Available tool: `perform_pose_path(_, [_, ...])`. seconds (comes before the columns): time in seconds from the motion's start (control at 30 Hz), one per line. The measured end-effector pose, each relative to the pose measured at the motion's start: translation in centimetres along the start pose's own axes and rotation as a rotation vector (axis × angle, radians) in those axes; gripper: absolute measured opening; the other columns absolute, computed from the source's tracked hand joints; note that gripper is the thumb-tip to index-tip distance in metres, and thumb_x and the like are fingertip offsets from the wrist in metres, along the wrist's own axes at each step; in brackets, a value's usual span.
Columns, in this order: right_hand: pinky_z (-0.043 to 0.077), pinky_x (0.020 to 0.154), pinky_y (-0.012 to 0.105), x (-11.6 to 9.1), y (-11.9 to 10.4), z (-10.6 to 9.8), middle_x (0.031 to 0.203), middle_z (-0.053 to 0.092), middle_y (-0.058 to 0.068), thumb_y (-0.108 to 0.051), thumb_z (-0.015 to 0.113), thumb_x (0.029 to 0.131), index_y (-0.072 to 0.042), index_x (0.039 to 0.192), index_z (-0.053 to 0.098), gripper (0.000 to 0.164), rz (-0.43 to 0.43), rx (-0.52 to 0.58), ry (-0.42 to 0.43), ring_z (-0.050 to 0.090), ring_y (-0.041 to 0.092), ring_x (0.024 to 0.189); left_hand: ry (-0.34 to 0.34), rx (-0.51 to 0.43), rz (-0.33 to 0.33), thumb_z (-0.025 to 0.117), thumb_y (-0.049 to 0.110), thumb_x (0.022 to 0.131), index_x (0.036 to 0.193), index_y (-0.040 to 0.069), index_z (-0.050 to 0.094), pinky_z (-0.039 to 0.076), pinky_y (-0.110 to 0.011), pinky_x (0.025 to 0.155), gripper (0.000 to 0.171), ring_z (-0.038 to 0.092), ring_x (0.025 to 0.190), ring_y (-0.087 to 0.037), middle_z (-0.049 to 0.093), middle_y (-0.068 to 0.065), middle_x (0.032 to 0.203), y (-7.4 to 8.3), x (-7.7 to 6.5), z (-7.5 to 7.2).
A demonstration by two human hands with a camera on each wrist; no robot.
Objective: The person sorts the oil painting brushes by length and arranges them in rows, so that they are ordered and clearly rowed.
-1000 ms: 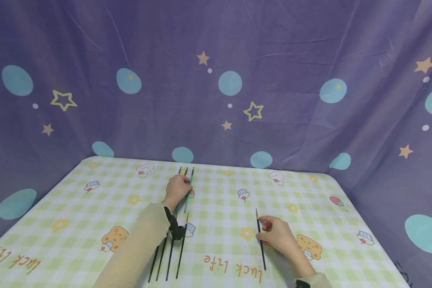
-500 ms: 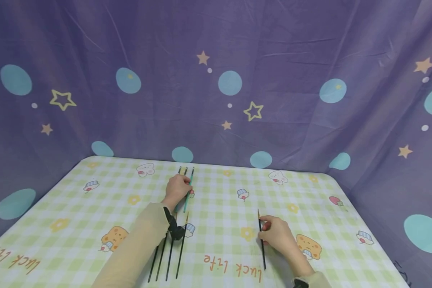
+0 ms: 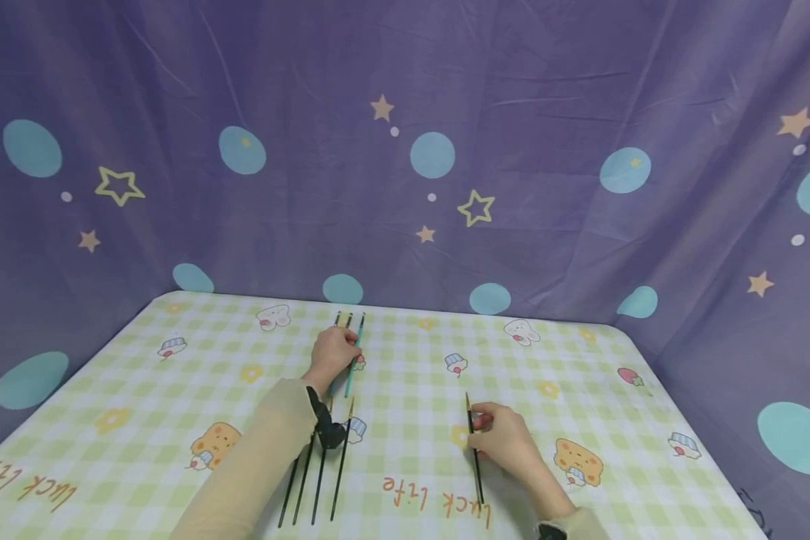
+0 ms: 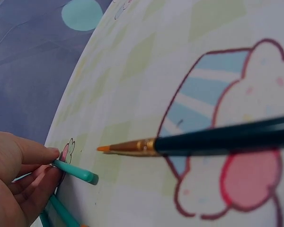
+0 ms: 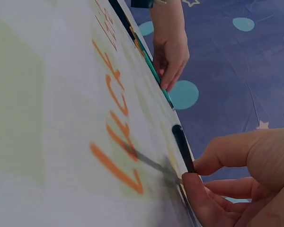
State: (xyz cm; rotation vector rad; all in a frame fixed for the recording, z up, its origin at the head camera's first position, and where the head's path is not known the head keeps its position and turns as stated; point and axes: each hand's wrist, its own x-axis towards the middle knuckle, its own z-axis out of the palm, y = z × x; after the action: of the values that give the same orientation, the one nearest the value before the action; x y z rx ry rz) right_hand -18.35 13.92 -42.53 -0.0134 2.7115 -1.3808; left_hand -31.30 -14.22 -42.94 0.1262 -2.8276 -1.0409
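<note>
At the far side of the table, my left hand (image 3: 333,356) pinches the handle of a teal paintbrush (image 4: 78,171) between thumb and fingers. That brush is the rightmost of a far row; its neighbours, including another teal paintbrush (image 4: 61,212), are partly hidden by the hand. Nearer to me, my right hand (image 3: 502,439) pinches a black paintbrush (image 3: 478,472), bristles pointing away from me. In the right wrist view, the black handle end (image 5: 182,144) appears raised from the cloth, with a shadow below.
Several black-handled paintbrushes, one being the rightmost brush (image 3: 341,465), lie side by side below my left wrist, partly covered by the sleeve (image 3: 263,450). A green checked tablecloth (image 3: 405,420) covers the table. Behind it hangs a purple curtain (image 3: 526,225).
My right hand has shifted left with the black paintbrush, after a slight move right. The left hand stays in place on the teal paintbrush.
</note>
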Motion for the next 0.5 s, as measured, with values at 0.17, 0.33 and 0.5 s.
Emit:
perform_pose_path(0.17, [0.051,0.048,0.025,-0.1,-0.3,0.7,0.085,0.058,0.006,0.001,0.066,0.065,0.005,0.119,0.054,0.056,-0.029,0.034,-0.022,0.054,0.011,0.060,-0.001,-0.008,0.007,0.068,0.011,0.077,0.102,0.003,0.068,0.050,-0.037,0.078,0.027,0.062,0.085,-0.023,0.067,-0.007,0.087,-0.1,0.0,0.1])
perform_pose_path(0.33, [0.052,0.049,0.024,-0.1,-0.7,1.5,0.088,0.058,0.007,0.001,0.064,0.065,0.005,0.121,0.052,0.057,-0.037,0.071,-0.067,0.055,0.012,0.062,-0.003,-0.015,0.003,0.067,0.010,0.077,0.103,0.002,0.068,0.050,-0.038,0.078,0.027,0.063,0.084,-0.024,0.067,-0.009,0.087,-0.2,0.0,0.1])
perform_pose_path(0.5, [0.052,0.050,0.025,-0.3,-1.0,2.1,0.086,0.058,0.007,0.002,0.063,0.064,0.006,0.120,0.053,0.057,-0.032,0.099,-0.093,0.055,0.011,0.061,-0.005,0.000,-0.007,0.068,0.012,0.078,0.103,0.003,0.068,0.050,-0.037,0.077,0.026,0.062,0.084,-0.023,0.067,-0.008,0.088,-0.1,0.0,0.2])
